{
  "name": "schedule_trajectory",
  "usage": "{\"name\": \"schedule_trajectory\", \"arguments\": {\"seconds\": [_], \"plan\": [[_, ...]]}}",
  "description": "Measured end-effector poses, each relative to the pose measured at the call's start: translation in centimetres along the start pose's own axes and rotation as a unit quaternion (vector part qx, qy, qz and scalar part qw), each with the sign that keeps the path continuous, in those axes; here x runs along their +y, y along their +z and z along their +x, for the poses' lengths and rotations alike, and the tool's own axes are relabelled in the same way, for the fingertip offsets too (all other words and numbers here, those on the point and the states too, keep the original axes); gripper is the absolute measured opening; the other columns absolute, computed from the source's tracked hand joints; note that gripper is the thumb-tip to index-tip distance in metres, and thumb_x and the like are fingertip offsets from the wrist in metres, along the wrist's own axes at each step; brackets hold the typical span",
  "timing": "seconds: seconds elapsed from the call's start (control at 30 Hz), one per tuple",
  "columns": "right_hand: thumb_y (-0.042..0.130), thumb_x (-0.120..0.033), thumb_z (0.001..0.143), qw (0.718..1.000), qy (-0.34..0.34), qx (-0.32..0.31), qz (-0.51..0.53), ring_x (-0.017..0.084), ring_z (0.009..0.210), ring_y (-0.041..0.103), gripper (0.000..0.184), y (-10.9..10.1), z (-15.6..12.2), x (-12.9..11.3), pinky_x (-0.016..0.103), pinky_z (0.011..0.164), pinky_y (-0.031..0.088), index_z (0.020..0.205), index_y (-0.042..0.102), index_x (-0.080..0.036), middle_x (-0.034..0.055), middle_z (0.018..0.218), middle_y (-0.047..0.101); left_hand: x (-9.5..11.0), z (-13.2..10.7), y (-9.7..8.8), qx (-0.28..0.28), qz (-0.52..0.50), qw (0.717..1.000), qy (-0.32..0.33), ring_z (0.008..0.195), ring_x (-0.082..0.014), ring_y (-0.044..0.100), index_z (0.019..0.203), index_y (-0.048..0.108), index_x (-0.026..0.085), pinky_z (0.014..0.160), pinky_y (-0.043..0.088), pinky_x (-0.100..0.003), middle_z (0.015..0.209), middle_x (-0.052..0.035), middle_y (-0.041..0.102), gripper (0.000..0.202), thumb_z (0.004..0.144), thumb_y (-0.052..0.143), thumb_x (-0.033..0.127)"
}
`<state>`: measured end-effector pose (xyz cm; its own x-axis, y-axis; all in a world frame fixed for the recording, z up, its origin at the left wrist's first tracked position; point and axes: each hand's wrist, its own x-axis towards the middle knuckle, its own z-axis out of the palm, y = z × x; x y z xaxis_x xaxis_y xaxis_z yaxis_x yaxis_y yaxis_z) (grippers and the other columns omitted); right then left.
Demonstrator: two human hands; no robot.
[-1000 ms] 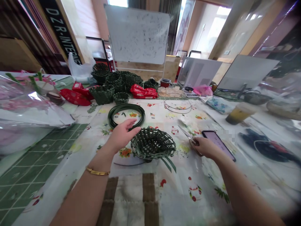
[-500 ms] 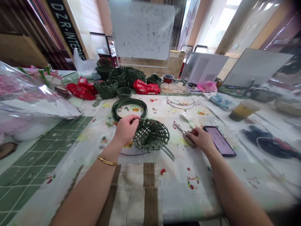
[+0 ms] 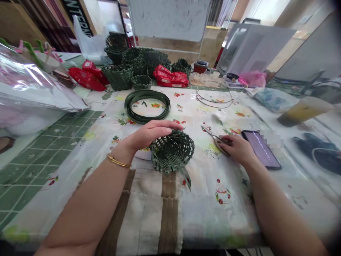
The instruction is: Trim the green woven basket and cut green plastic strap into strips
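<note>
A dark green woven basket (image 3: pixel 172 151) is tilted on the table, its mouth facing me. My left hand (image 3: pixel 156 133) grips its upper rim, the fingers stretched along the far side and the thumb near the edge. Loose strip ends (image 3: pixel 185 177) stick out at the basket's lower right. My right hand (image 3: pixel 234 145) has its fingers closed on the handles of a pair of scissors (image 3: pixel 213 134), whose blades point away to the upper left. Beyond the basket lies a coil of green strip (image 3: pixel 129 108).
A phone (image 3: pixel 262 149) lies right of my right hand, a drink cup (image 3: pixel 303 112) farther right. Thin wire hoops (image 3: pixel 213 99) lie beyond the scissors. Finished baskets (image 3: pixel 117 76) and red packets (image 3: pixel 170 76) stand at the back. A striped cloth (image 3: pixel 151 213) covers the near edge.
My left fingers have straightened over the basket's rim, and the basket has turned and tilted more towards me. My right fingers have closed round the scissors' handles. The view has dipped.
</note>
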<state>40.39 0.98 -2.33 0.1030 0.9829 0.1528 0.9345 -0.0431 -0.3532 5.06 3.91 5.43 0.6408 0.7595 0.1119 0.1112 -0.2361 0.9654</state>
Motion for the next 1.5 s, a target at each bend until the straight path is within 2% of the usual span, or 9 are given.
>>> {"name": "schedule_trajectory", "arguments": {"seconds": [0.17, 0.27, 0.43, 0.6, 0.9, 1.0, 1.13, 1.3, 1.5], "plan": [[0.054, -0.040, 0.087, 0.996, -0.062, 0.046, 0.054, 0.027, 0.090, 0.063, 0.025, -0.7, -1.5, -1.8, 0.040, 0.080, 0.047, 0.089, 0.069, -0.019, 0.0108, 0.093, 0.070, -0.8, 0.0, 0.6, -0.003, -0.101, 0.994, -0.036, 0.103, -0.0286, 0.062, 0.109, 0.070, 0.015, 0.088, 0.047, -0.039, 0.111, -0.0096, 0.070, 0.037, 0.078, 0.058, 0.031], [0.057, -0.042, 0.087, 0.979, -0.172, -0.033, 0.104, 0.019, 0.076, 0.065, 0.024, -1.1, -2.7, -3.7, 0.030, 0.070, 0.050, 0.082, 0.070, -0.022, 0.0044, 0.080, 0.071, -0.8, -0.2, 0.7, -0.017, -0.109, 0.993, -0.044, 0.096, -0.0259, 0.063, 0.109, 0.069, 0.012, 0.079, 0.048, -0.035, 0.108, -0.0100, 0.070, 0.040, 0.076, 0.060, 0.033], [0.057, -0.026, 0.091, 0.884, -0.402, -0.167, 0.168, 0.016, 0.071, 0.064, 0.015, -1.0, -3.8, -6.3, 0.028, 0.069, 0.049, 0.095, 0.071, -0.020, 0.0047, 0.078, 0.071, -1.1, -0.5, 1.0, 0.008, -0.110, 0.993, -0.049, 0.097, -0.0261, 0.064, 0.109, 0.068, 0.012, 0.080, 0.049, -0.035, 0.108, -0.0105, 0.071, 0.039, 0.077, 0.058, 0.033], [0.055, -0.019, 0.092, 0.854, -0.463, -0.192, 0.139, 0.017, 0.078, 0.061, 0.020, 0.0, -4.6, -7.7, 0.032, 0.074, 0.044, 0.108, 0.066, -0.019, 0.0055, 0.083, 0.069, -1.4, -0.3, 1.6, 0.101, -0.115, 0.987, -0.047, 0.084, -0.0223, 0.065, 0.103, 0.069, 0.012, 0.071, 0.049, -0.032, 0.094, -0.0086, 0.074, 0.038, 0.078, 0.055, 0.035], [0.051, -0.019, 0.094, 0.858, -0.480, -0.146, 0.110, 0.021, 0.087, 0.058, 0.023, 1.0, -4.3, -8.2, 0.038, 0.082, 0.042, 0.112, 0.066, -0.019, 0.0078, 0.089, 0.070, -1.7, -2.0, 1.7, 0.193, -0.118, 0.974, -0.011, 0.094, -0.0244, 0.064, 0.106, 0.069, 0.013, 0.080, 0.049, -0.034, 0.101, -0.0085, 0.073, 0.037, 0.079, 0.054, 0.034], [0.043, -0.012, 0.095, 0.854, -0.470, -0.133, 0.178, 0.021, 0.094, 0.058, 0.029, 0.9, -4.1, -7.9, 0.039, 0.084, 0.045, 0.111, 0.066, -0.018, 0.0102, 0.094, 0.069, -2.4, -2.9, 0.9, 0.192, -0.154, 0.969, 0.006, 0.096, -0.0245, 0.064, 0.108, 0.069, 0.015, 0.083, 0.049, -0.033, 0.105, -0.0078, 0.072, 0.036, 0.080, 0.054, 0.033], [0.053, -0.019, 0.093, 0.848, -0.432, -0.138, 0.276, 0.023, 0.101, 0.057, 0.024, 1.6, -4.1, -7.6, 0.041, 0.087, 0.047, 0.110, 0.068, -0.023, 0.0091, 0.095, 0.070, -2.9, -3.2, 0.4, 0.212, -0.199, 0.957, 0.011, 0.099, -0.0259, 0.064, 0.108, 0.069, 0.014, 0.083, 0.050, -0.035, 0.105, -0.0095, 0.072, 0.039, 0.083, 0.050, 0.036], [0.054, -0.032, 0.095, 0.789, -0.331, -0.194, 0.480, 0.022, 0.112, 0.055, 0.023, 2.7, -4.2, -7.4, 0.042, 0.093, 0.047, 0.111, 0.070, -0.029, 0.0065, 0.094, 0.073, -2.8, -3.1, 1.0, 0.225, -0.261, 0.939, -0.006, 0.096, -0.0256, 0.065, 0.107, 0.069, 0.014, 0.080, 0.051, -0.035, 0.103, -0.0095, 0.072, 0.039, 0.085, 0.046, 0.036], [0.066, -0.034, 0.088, 0.786, -0.280, -0.202, 0.514, 0.021, 0.099, 0.058, 0.019, 3.3, -4.1, -7.3, 0.041, 0.092, 0.045, 0.105, 0.073, -0.032, 0.0034, 0.086, 0.076, -2.4, -4.5, 2.1, 0.173, -0.102, 0.979, 0.019, 0.114, -0.0279, 0.056, 0.123, 0.061, 0.021, 0.096, 0.045, -0.037, 0.125, -0.0076, 0.063, 0.042, 0.090, 0.045, 0.041]]}}
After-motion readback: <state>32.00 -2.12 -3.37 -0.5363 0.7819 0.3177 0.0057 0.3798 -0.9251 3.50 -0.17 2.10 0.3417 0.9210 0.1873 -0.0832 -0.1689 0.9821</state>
